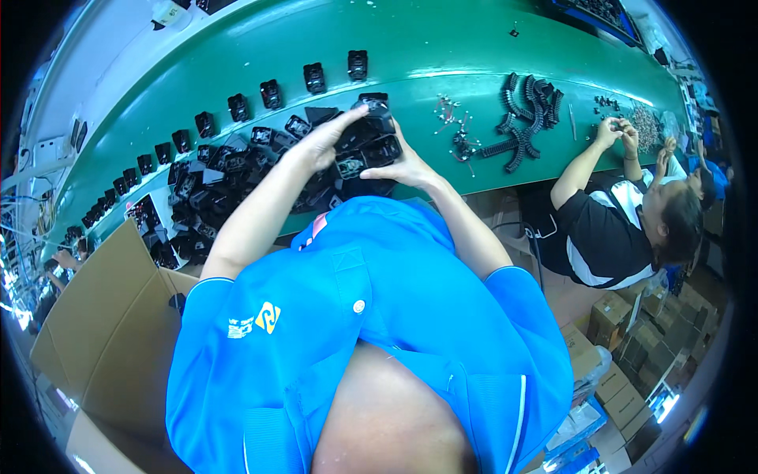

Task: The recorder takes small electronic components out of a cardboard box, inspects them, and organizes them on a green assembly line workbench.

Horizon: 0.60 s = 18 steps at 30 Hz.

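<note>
Head view: your hands are clamped on black housings [369,154] between them, the left hand [320,146] reaching across the far part, the right hand [412,166] gripping the near part from the right. The held housings line up lengthwise away from your body; you cannot tell whether they are joined. Just left, nearer your left hand, lies a heap of black parts [229,164]. Beyond it, on the green desk [466,47], a row of black units [313,77] curves from past your hands toward the far left.
</note>
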{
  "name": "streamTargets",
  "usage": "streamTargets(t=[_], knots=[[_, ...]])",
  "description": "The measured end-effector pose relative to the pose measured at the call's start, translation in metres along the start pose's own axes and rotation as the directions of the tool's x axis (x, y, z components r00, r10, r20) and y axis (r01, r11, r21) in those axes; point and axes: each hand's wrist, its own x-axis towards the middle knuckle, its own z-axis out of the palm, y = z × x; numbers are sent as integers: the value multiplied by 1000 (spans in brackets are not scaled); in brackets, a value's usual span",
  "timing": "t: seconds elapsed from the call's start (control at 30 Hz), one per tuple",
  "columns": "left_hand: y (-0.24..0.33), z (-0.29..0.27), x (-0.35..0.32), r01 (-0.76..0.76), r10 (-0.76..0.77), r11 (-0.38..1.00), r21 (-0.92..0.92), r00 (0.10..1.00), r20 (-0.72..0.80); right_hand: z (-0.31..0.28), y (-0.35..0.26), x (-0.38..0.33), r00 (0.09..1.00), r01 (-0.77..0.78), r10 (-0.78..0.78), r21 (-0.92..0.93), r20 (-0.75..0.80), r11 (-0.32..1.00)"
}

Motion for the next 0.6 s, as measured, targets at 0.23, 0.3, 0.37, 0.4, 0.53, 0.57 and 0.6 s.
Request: streamTargets(t=[0.23,0.3,0.37,0.4,0.53,0.57,0.6], knots=[[-42,25,61,-135,195,913,385,974,-120,-53,71,-15,978,-207,208,20,-10,978],[-42,30,61,-92,246,804,587,951,-188,-58,87,-13,982,-186,186,9,-38,983],[-47,18,65,-82,267,750,656,946,-187,-59,89,-10,981,-189,187,-46,-55,981],[-51,11,66,-75,280,689,721,945,-169,-59,89,-12,978,-199,191,-103,-88,975],[-62,-1,63,-74,356,476,876,927,-115,-56,91,-18,970,-207,168,-234,-174,950],[-63,-1,60,-86,409,400,913,908,-93,-55,94,-20,970,-194,146,-254,-195,948],[-64,-1,58,-95,459,320,943,886,-67,-54,96,-22,969,-181,123,-275,-216,944]])
